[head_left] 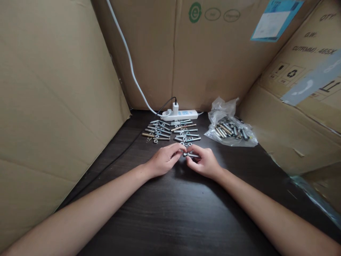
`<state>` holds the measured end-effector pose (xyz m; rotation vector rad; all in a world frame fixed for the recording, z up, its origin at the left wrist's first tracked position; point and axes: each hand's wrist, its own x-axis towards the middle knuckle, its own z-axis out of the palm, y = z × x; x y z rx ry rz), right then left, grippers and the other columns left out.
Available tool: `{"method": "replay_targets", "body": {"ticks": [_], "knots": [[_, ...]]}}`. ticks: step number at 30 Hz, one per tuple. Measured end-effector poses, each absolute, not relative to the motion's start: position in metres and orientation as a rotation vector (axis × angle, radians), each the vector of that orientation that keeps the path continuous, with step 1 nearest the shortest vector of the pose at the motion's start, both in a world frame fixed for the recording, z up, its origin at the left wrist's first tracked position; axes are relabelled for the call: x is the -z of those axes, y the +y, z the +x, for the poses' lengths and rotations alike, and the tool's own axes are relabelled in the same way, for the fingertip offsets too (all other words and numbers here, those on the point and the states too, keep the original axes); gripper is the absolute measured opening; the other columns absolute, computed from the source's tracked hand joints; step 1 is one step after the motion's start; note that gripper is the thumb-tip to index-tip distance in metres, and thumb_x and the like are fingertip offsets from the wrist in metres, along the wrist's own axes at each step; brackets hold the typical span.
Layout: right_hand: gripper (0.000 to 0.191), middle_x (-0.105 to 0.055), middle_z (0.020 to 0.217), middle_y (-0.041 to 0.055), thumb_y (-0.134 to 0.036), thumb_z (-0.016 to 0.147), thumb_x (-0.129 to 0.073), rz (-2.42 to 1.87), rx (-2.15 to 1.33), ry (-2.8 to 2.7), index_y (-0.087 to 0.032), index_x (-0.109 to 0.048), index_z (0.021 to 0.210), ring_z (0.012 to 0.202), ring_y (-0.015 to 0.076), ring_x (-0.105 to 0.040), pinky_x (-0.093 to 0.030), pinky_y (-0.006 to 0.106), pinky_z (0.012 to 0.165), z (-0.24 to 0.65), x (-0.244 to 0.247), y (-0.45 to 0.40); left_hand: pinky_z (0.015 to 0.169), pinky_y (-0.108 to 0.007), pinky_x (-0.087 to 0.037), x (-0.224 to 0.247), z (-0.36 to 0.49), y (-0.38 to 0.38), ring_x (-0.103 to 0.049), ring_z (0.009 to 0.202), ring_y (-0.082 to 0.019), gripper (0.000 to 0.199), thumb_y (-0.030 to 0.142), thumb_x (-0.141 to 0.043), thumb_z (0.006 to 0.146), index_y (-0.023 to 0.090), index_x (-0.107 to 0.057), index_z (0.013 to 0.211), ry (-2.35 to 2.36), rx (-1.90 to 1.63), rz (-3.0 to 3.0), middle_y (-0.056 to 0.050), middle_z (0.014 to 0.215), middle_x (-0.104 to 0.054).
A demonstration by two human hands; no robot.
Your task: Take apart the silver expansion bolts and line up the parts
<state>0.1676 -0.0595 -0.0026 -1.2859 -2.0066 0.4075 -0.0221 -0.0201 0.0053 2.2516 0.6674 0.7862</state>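
Note:
A metal anchor bolt (193,155) lies nearly level between my two hands, just above the dark table. My right hand (206,163) is closed around its shank, with thumb and fingers on either side. At the bolt's left end, where a nut and washer sit, the thumb and forefinger of my left hand (164,160) pinch together. The fingertips partly cover that end. Right behind my hands lie a few loose nuts and washers (185,144). Beyond them are two groups of laid-out bolts with rings and nuts, a left group (161,131) and a right group (188,130).
A clear plastic bag (229,128) of bolts lies at the back right. Behind the bolts stands a white power strip (183,115) with a plugged-in charger. A black cable (112,163) crosses the table's left side. Cardboard walls (149,53) enclose the left, back and right.

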Motion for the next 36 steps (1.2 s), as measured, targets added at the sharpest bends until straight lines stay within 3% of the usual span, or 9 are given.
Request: {"method": "replay_targets", "body": {"ticks": [13,19,24,36], "knots": [[0.012,-0.055,0.056,-0.0036,-0.029,0.074,-0.057,-1.282,-0.388,-1.998,-0.018,-0.06,0.079,0.045,0.0075,-0.044,-0.036,0.018,0.047,0.1679,0.0037,-0.0592,0.068,-0.024,-0.04,-0.0047,-0.0249,-0.0168,-0.057,0.075,-0.013,0.026,0.032,-0.034,0.095,0.02,-0.057,0.092,0.771,-0.561,2.324,0.001,0.084,-0.062],[0.013,-0.057,0.059,-0.0029,-0.029,0.074,-0.056,-1.301,-0.397,-1.986,-0.018,-0.06,0.08,0.045,0.0073,-0.044,-0.037,0.019,0.048,0.1677,0.0032,-0.059,0.073,-0.025,-0.043,-0.0038,-0.0259,-0.0198,-0.054,0.076,-0.012,0.025,0.025,-0.046,0.09,0.024,-0.05,0.115,0.782,-0.809,2.269,0.001,0.088,-0.057],[0.012,-0.055,0.057,-0.0032,-0.028,0.075,-0.055,-1.29,-0.409,-2.0,-0.018,-0.06,0.078,0.045,0.0073,-0.043,-0.036,0.019,0.048,0.1676,0.0016,-0.0587,0.077,-0.025,-0.043,-0.0053,-0.0259,-0.021,-0.054,0.083,-0.012,0.019,0.019,-0.041,0.092,0.022,-0.057,0.102,0.646,-0.822,2.368,-0.002,0.093,-0.055],[0.011,-0.055,0.055,-0.0039,-0.027,0.073,-0.056,-1.294,-0.409,-2.014,-0.018,-0.06,0.078,0.044,0.0074,-0.044,-0.036,0.019,0.047,0.1669,0.0009,-0.0608,0.078,-0.026,-0.044,-0.0067,-0.0266,-0.0176,-0.058,0.087,-0.015,0.019,0.023,-0.041,0.092,0.02,-0.059,0.097,0.716,-0.689,2.37,-0.002,0.094,-0.064]]}}
